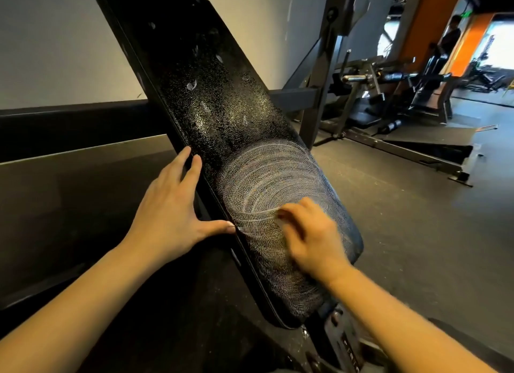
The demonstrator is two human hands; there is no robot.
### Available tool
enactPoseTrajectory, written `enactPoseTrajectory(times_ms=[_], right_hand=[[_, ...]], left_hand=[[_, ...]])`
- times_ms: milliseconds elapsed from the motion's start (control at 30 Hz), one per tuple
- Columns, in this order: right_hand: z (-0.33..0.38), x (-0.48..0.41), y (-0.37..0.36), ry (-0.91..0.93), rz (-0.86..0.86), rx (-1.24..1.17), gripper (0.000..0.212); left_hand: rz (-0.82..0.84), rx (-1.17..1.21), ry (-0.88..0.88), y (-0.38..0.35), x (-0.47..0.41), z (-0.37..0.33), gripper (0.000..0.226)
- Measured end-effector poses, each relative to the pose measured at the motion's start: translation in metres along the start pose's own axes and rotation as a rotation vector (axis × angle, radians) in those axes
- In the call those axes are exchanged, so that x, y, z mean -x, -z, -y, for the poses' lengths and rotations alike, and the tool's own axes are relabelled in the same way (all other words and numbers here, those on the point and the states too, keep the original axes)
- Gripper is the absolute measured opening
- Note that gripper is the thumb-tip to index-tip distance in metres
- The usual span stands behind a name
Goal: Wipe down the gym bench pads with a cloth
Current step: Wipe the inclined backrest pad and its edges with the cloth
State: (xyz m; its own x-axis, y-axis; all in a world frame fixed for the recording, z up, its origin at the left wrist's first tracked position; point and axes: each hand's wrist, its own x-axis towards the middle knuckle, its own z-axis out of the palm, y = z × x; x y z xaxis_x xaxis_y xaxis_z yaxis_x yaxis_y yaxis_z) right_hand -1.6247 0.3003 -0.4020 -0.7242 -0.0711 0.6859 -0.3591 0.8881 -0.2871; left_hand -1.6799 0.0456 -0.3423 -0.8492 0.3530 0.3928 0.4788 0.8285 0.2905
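Note:
The black bench pad (222, 117) slopes up and away from me, wet with droplets on its upper part. Its lower part carries pale circular wipe streaks (267, 183). My left hand (172, 206) lies flat against the pad's left edge, fingers spread and thumb touching the rim. My right hand (308, 233) is pressed on the lower pad beside the streaks, blurred, with its fingers curled down. No cloth can be made out under that hand.
The bench's metal frame (345, 345) sits below the pad's near end. A dark ledge (69, 178) and grey wall are at the left. Other gym machines (389, 94) stand on the rubber floor (417, 233) to the right, with a person (450, 33) far back.

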Motion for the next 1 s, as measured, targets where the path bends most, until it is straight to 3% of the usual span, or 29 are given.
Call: enactPoseTrajectory(times_ms=[100,167,233,333,433,500,600,667,767,833,900,1000], right_hand=[[-0.063,-0.033,0.012,-0.418,-0.097,0.185,0.019],[-0.056,-0.069,0.002,-0.516,-0.138,0.215,0.018],[-0.017,-0.092,-0.016,-0.432,-0.154,0.163,0.017],[0.056,-0.062,-0.029,-0.074,-0.038,-0.011,0.015],[0.048,0.009,-0.008,0.140,0.114,-0.091,0.018],[0.000,0.032,0.008,-0.023,0.036,0.017,0.016],[-0.066,0.014,0.019,-0.477,-0.125,0.159,0.017],[-0.063,-0.022,0.010,-0.586,-0.175,0.178,0.018],[0.002,-0.049,-0.017,-0.360,-0.168,0.069,0.015],[0.047,-0.021,-0.022,-0.098,-0.047,-0.036,0.015],[0.047,0.029,-0.007,0.070,0.088,-0.113,0.020],[-0.018,0.066,0.022,-0.070,0.037,0.039,0.021]], left_hand=[[0.003,0.021,0.004,-0.001,0.002,-0.004,0.142],[0.007,0.034,0.022,-0.001,0.002,-0.005,0.142],[0.018,0.046,0.027,0.001,0.001,-0.008,0.143],[0.056,0.048,0.042,0.004,0.005,-0.015,0.139],[0.090,0.013,0.023,0.000,0.014,-0.025,0.142],[0.104,-0.016,0.012,-0.005,0.019,-0.027,0.146],[0.093,-0.020,0.000,-0.010,0.023,-0.026,0.146],[0.076,-0.007,-0.005,-0.011,0.023,-0.025,0.146],[0.064,0.000,-0.011,-0.012,0.024,-0.023,0.146],[0.043,0.011,-0.009,-0.013,0.027,-0.022,0.145],[0.031,0.018,0.011,-0.016,0.032,-0.021,0.141],[0.027,0.031,0.001,-0.020,0.037,-0.020,0.136]])
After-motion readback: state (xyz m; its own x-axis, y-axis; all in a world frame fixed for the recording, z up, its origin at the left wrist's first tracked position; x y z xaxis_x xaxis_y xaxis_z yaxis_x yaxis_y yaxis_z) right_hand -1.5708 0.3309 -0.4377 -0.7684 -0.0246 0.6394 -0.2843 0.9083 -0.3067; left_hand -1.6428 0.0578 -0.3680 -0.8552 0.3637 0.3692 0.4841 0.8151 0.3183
